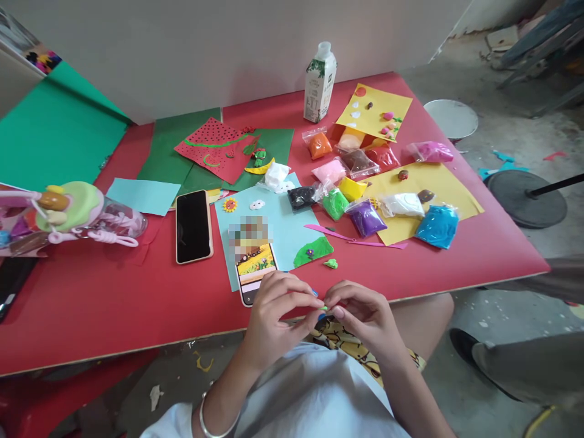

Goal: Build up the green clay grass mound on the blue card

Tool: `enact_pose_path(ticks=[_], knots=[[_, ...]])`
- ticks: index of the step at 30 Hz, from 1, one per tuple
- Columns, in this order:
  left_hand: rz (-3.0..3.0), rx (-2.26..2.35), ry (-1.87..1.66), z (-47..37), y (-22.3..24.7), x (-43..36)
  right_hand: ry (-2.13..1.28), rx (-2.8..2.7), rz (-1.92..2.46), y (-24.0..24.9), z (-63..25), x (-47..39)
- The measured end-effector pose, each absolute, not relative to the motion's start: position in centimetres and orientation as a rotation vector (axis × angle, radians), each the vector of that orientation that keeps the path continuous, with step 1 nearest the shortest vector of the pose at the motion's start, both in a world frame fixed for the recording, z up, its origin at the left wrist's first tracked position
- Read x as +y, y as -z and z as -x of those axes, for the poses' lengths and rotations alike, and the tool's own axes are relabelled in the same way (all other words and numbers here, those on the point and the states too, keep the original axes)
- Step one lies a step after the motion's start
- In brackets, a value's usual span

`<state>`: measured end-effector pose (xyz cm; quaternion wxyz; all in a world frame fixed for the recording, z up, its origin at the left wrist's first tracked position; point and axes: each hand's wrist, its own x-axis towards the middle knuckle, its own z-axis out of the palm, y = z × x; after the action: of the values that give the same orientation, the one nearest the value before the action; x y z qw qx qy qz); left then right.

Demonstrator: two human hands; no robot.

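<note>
Green clay (323, 308) at the desk (114, 298) edge

A dark phone (193, 226), then a lit phone (256, 267); the left hand (283, 307) pinches the clay in its grip; the right hand (367, 311) meets it, grip unclear; farther right, a blue bag (437, 226).

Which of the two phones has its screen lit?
The phone by the left hand, partly on the larger light-blue sheet, shows a colourful picture; the other phone has a black screen.

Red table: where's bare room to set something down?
Front left of the red table, between the dark-screened phone and front edge; also right corner, beyond the blue packet. Crowded around the purple packet.
</note>
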<state>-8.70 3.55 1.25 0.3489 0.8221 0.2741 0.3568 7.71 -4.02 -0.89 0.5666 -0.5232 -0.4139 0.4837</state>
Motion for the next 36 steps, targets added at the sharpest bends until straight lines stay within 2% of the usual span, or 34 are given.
enact_pose_path(ticks=[36], knots=[[-2.42,0.533,-0.836,9.5,-1.3,5.4,-1.254,-0.861,1.345,1.3,-7.1,-4.1]])
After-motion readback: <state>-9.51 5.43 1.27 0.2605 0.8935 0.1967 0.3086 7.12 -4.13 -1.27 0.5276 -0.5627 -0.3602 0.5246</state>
